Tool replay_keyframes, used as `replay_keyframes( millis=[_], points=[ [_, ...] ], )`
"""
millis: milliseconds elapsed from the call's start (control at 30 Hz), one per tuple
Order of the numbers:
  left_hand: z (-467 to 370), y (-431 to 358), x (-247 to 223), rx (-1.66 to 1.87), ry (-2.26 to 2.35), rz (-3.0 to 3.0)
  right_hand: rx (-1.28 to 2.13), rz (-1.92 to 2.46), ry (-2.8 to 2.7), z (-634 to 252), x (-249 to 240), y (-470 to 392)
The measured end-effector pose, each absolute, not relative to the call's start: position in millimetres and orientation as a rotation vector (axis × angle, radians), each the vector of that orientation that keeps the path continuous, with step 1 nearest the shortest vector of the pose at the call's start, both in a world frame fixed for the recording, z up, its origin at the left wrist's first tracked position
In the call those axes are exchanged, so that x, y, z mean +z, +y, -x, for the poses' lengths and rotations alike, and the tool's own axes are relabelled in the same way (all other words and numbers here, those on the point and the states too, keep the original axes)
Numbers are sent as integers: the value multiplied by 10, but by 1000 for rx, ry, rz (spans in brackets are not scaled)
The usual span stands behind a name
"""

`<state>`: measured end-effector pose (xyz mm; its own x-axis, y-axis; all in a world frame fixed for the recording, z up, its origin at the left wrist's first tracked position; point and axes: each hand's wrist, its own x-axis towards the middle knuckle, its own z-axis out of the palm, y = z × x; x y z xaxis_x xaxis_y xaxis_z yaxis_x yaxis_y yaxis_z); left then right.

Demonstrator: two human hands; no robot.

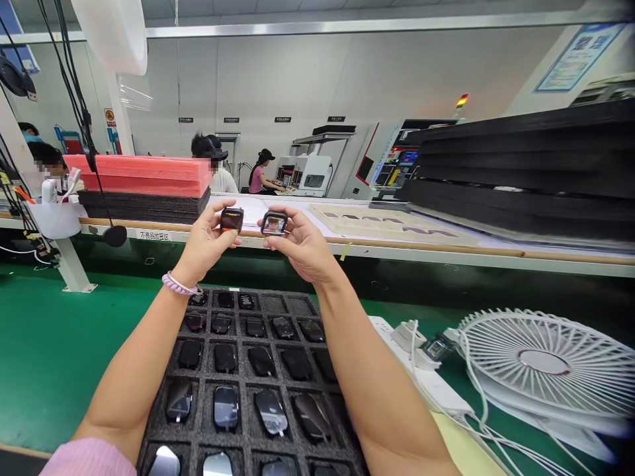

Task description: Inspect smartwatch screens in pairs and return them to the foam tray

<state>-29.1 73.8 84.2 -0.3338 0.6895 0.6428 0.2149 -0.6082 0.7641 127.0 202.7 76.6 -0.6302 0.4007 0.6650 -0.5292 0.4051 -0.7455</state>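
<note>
Both hands are raised over the far end of a black foam tray [233, 380], level with the shelf edge. My left hand [208, 235] pinches a small square watch-like device [231, 219] with a dark screen showing a little yellow and orange. In my right hand [300, 241] is a similar black-framed device [274, 223], its screen lit with a picture. The two devices are apart, side by side, with their screens facing me. Dark, glossy rounded devices [225, 406] sit in many of the tray's compartments; a few at the far right corner hold none.
A white fan [546, 360] and a power strip [421, 370] with cables lie at the right. On the shelf [446, 254] stand red foam [143, 175] and black foam stacks [526, 172]. A black cable disc [115, 236] hangs at left. People sit beyond.
</note>
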Motion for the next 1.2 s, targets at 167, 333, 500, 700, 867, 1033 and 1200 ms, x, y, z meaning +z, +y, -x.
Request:
replay_keyframes(
  millis=[167, 333, 500, 700, 867, 1033, 1200],
  points=[
    [297, 746, 836, 2017, 1158, -1559, 1369, -103, -1783, -1295, 751, 2107],
    [297, 746, 846, 2013, 1176, -1565, 1371, -125, -1753, -1295, 741, 2118],
    [291, 745, 843, 2010, 1176, -1578, 1364, -107, -1752, -1287, 747, 2102],
    [270, 745, 834, 1967, 1167, -1622, 1410, -10, -1614, -1234, 739, 2141],
    [270, 745, 831, 1953, 1169, -1604, 1391, 80, -1532, -1193, 721, 2142],
    [300, 761, 813, 1971, 1140, -1580, 1562, 140, -1528, -1162, 721, 2115],
    [345, 781, 794, 2009, 1148, -1581, 1759, 70, -1551, -1176, 762, 2025]
  ],
)
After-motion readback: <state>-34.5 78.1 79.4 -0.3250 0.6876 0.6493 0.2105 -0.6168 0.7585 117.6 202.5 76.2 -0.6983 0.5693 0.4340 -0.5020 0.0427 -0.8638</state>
